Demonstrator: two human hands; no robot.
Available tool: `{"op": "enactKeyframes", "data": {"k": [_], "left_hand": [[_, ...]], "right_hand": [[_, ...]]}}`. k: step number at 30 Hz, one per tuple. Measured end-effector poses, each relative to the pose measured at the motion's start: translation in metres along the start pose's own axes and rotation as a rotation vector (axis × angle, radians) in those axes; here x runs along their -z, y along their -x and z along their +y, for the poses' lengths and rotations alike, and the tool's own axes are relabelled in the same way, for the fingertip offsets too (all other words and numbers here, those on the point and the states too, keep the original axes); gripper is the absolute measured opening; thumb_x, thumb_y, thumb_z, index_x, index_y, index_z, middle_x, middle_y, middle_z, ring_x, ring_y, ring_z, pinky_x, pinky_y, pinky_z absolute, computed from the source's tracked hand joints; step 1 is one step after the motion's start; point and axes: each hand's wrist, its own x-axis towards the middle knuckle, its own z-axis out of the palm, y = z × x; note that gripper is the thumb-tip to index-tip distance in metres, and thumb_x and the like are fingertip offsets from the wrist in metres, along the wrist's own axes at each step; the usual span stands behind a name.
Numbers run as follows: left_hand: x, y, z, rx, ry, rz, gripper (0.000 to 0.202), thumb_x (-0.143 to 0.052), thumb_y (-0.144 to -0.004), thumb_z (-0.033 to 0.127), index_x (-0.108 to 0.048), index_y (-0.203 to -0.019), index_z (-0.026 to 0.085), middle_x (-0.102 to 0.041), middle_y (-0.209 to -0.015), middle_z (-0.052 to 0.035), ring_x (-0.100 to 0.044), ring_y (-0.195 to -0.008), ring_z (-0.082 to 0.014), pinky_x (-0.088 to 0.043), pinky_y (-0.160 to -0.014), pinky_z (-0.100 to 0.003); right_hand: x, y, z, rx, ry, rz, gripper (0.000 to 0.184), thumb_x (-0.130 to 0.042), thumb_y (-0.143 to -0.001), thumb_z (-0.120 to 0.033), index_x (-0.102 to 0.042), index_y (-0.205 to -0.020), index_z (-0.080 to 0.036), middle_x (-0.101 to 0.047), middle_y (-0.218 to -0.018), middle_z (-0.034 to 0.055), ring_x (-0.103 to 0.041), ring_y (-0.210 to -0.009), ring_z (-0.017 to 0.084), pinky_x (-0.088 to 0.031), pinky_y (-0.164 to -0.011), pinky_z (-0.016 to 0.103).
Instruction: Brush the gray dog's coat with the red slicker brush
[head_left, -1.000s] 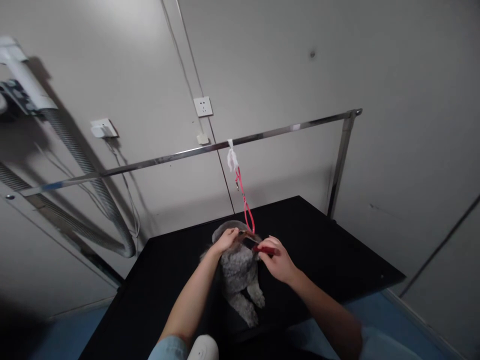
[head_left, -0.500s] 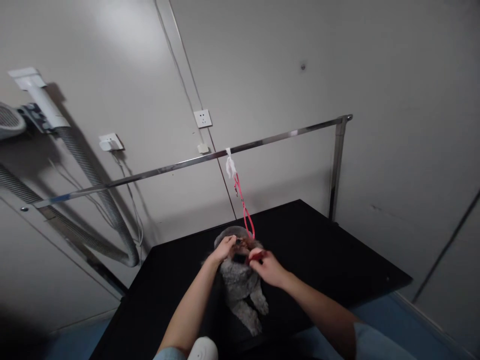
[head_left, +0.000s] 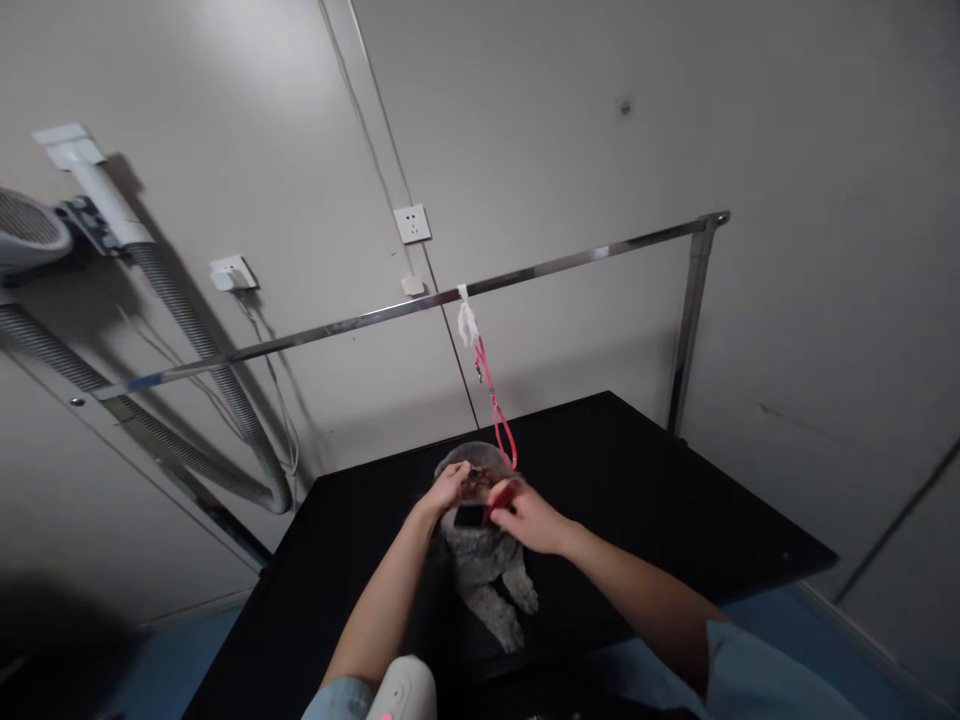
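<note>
A grey curly-haired dog (head_left: 480, 560) lies on a black grooming table (head_left: 600, 470), front paws toward me. A clear cone collar (head_left: 469, 452) rings its brownish head, which is blurred and partly hidden by my hands. My left hand (head_left: 448, 487) is closed at the left side of the dog's face, fingertips pinched in the fur inside the cone. In my right hand (head_left: 529, 515) is a red-handled brush, its dark rectangular head (head_left: 470, 516) held just below the dog's face over the cone's near side.
A metal rail (head_left: 360, 322) spans the table's far side on posts. From it hangs a pink loop leash (head_left: 499, 410) tied with white cloth (head_left: 466, 322). A dryer hose (head_left: 180, 310) hangs at left. A white rounded device (head_left: 405, 690) sits at the bottom edge.
My right hand and the brush have shifted slightly left and up across the dog's face. My left hand stays at the face. The whole view has tilted a little.
</note>
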Motion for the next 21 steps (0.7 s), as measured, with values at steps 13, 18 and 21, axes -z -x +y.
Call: {"op": "enactKeyframes", "data": {"k": [13,18,21], "left_hand": [[0.008,0.0,-0.003,0.013,-0.027,0.097,0.05,-0.065,-0.068,0.061,-0.065,-0.081,0.013,-0.07,-0.079,-0.0079,-0.064,-0.073,-0.0192,-0.048,-0.07,-0.03],[0.0,0.005,0.004,0.017,-0.064,0.028,0.045,-0.063,-0.071,0.06,-0.06,-0.071,0.015,-0.064,-0.064,-0.0033,-0.057,-0.06,-0.0148,-0.043,-0.06,-0.026],[0.003,0.009,0.003,-0.019,-0.11,0.031,0.046,-0.061,-0.071,0.061,-0.057,-0.066,0.015,-0.058,-0.058,0.0001,-0.051,-0.054,-0.0113,-0.039,-0.056,-0.024]], "right_hand": [[0.016,0.056,0.013,-0.35,-0.59,-0.323,0.065,-0.063,-0.069,-0.065,-0.057,-0.113,-0.019,-0.065,-0.103,0.0131,-0.064,-0.09,0.024,-0.05,-0.066,0.033],[-0.037,0.058,0.029,-0.46,-0.538,-0.214,0.052,-0.075,-0.058,-0.059,-0.068,-0.081,-0.013,-0.069,-0.079,0.0073,-0.064,-0.07,0.019,-0.05,-0.07,0.035],[-0.064,0.069,0.036,-0.601,-0.598,-0.137,0.049,-0.074,-0.059,-0.056,-0.068,-0.082,-0.013,-0.068,-0.072,0.0046,-0.061,-0.058,0.015,-0.048,-0.059,0.03]]}}
